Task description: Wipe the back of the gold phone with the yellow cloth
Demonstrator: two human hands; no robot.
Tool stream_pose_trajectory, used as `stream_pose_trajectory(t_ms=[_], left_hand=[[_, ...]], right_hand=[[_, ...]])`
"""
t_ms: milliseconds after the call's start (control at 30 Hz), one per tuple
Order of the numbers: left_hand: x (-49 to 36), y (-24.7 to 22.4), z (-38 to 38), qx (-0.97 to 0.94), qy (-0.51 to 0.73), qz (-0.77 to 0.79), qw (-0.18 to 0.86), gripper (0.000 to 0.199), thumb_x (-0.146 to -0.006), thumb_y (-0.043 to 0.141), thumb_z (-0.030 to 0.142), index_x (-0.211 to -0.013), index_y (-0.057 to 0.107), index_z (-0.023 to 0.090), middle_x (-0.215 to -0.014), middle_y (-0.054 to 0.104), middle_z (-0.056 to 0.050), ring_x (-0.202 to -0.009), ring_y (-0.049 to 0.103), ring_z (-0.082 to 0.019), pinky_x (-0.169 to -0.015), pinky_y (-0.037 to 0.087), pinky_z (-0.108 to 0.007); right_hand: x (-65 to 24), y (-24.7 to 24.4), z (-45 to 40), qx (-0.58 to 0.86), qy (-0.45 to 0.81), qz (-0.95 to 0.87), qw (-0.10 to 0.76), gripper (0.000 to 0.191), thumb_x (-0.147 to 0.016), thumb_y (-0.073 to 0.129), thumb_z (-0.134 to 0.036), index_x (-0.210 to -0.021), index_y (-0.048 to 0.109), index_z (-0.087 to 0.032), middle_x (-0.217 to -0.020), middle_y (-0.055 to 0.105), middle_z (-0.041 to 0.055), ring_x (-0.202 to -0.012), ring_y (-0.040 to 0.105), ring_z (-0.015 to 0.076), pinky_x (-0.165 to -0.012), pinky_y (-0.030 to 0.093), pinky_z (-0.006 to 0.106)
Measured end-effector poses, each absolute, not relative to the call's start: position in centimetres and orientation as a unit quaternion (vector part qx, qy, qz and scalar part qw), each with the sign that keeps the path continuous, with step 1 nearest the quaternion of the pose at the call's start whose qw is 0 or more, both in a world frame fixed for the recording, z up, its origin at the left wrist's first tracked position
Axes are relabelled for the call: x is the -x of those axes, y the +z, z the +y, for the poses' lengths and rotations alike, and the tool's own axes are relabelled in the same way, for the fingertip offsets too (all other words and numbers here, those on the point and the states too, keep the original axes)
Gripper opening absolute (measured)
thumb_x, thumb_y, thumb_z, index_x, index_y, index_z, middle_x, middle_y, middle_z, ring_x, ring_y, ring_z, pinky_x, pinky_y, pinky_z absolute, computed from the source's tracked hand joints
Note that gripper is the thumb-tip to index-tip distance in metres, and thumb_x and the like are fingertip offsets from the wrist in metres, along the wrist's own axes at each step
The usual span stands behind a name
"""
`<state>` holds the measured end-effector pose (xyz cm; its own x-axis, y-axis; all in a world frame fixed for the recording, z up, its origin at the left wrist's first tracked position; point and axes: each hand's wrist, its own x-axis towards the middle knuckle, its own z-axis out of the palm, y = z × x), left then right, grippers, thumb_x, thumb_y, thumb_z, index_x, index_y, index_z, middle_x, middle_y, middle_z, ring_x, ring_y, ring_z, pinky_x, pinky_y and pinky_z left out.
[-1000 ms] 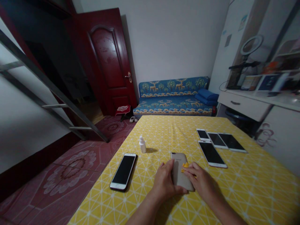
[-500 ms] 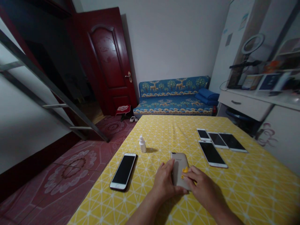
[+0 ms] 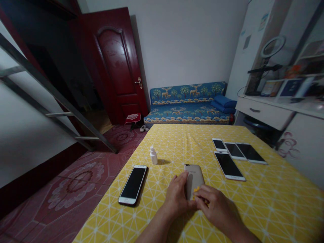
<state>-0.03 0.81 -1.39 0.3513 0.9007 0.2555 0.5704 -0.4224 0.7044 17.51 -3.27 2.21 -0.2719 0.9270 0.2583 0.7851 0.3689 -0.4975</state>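
Live on my feed: the gold smartphone [image 3: 194, 177] lies back-up at twelve o'clock from my hands, on the yellow-clothed counter [image 3: 263, 209]. Left grip [image 3: 177, 195] curls against its left edge. Right grip [image 3: 215, 206] is pressed together, pinching a small yellow piece [image 3: 196, 193] at the phone's lower edge. A black-screened phone [image 3: 133, 185] sits at ten o'clock, a small white bottle [image 3: 153, 156] at eleven, more phones [image 3: 229, 165] at two.
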Motion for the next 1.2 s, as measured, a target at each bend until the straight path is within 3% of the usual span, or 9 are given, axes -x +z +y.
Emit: stream_pose_trajectory(t_ms=[467, 733, 867, 967, 1033, 1100, 1200], left_hand=[[0.1, -1.7, 1.2, -0.793, 0.335, 0.446, 0.245, 0.106, -0.053, 0.086, 0.051, -0.145, 0.045, 0.02, -0.139, 0.059, -0.018, -0.126, 0.056, -0.038, -0.114, 0.031, -0.061], [0.0, -2.3, 1.3, -0.792, 0.322, 0.457, 0.246, 0.119, -0.044, 0.091, 0.057, -0.147, 0.043, 0.019, -0.145, 0.052, -0.021, -0.133, 0.049, -0.041, -0.115, 0.026, -0.065], [0.0, -1.8, 1.0, -0.795, 0.31, 0.46, 0.246, 0.124, -0.041, 0.092, 0.057, -0.149, 0.041, 0.022, -0.147, 0.049, -0.021, -0.135, 0.047, -0.042, -0.115, 0.024, -0.068], [0.1, -1.2, 0.6, -0.798, 0.312, 0.445, 0.258, 0.125, -0.041, 0.09, 0.064, -0.149, 0.041, 0.024, -0.155, 0.037, -0.021, -0.141, 0.037, -0.044, -0.113, 0.029, -0.066], [0.1, -0.7, 0.3, -0.798, 0.329, 0.423, 0.275, 0.118, -0.044, 0.088, 0.065, -0.147, 0.046, 0.026, -0.161, 0.026, -0.02, -0.144, 0.031, -0.043, -0.113, 0.033, -0.061], [0.2, -0.3, 0.1, -0.798, 0.343, 0.4, 0.292, 0.096, -0.054, 0.086, 0.062, -0.138, 0.057, 0.028, -0.163, 0.023, -0.016, -0.146, 0.031, -0.04, -0.114, 0.035, -0.056], [-0.1, 0.2, -0.1, -0.817, 0.343, 0.369, 0.279, 0.05, -0.069, 0.081, 0.052, -0.113, 0.075, 0.03, -0.153, 0.044, -0.01, -0.142, 0.038, -0.035, -0.116, 0.034, -0.053]], right_hand=[[-16.5, 0.3, -1.8, 0.491, 0.222, -0.76, 0.364, 0.024, -0.089, 0.053, -0.023, -0.088, 0.077, -0.027, -0.087, 0.074, 0.0038, -0.081, 0.07, 0.0188, -0.074, 0.055, 0.029], [-16.9, -0.4, -1.9, 0.479, 0.267, -0.729, 0.409, 0.033, -0.089, 0.049, -0.022, -0.105, 0.077, -0.028, -0.109, 0.076, 0.0051, -0.101, 0.072, 0.0209, -0.09, 0.057, 0.035], [-18.1, -0.5, -1.4, 0.486, 0.202, -0.713, 0.463, 0.032, -0.09, 0.047, -0.025, -0.105, 0.076, -0.025, -0.11, 0.075, 0.0082, -0.103, 0.071, 0.0226, -0.092, 0.058, 0.037], [-19.6, -0.4, -0.7, 0.525, 0.143, -0.689, 0.479, 0.029, -0.089, 0.048, -0.027, -0.1, 0.076, -0.026, -0.11, 0.075, 0.008, -0.103, 0.069, 0.0229, -0.093, 0.057, 0.038], [-20.5, -0.2, -0.4, 0.548, 0.132, -0.69, 0.455, 0.029, -0.086, 0.05, -0.026, -0.099, 0.075, -0.028, -0.112, 0.074, 0.006, -0.105, 0.068, 0.0222, -0.096, 0.055, 0.038], [-21.2, -0.1, -0.2, 0.561, 0.132, -0.699, 0.423, 0.029, -0.083, 0.052, -0.026, -0.101, 0.075, -0.028, -0.114, 0.073, 0.0053, -0.108, 0.068, 0.0222, -0.097, 0.054, 0.038], [-21.4, -0.3, -0.2, 0.572, 0.139, -0.715, 0.377, 0.031, -0.082, 0.054, -0.028, -0.106, 0.074, -0.026, -0.122, 0.071, 0.0063, -0.113, 0.066, 0.0229, -0.099, 0.053, 0.038]])
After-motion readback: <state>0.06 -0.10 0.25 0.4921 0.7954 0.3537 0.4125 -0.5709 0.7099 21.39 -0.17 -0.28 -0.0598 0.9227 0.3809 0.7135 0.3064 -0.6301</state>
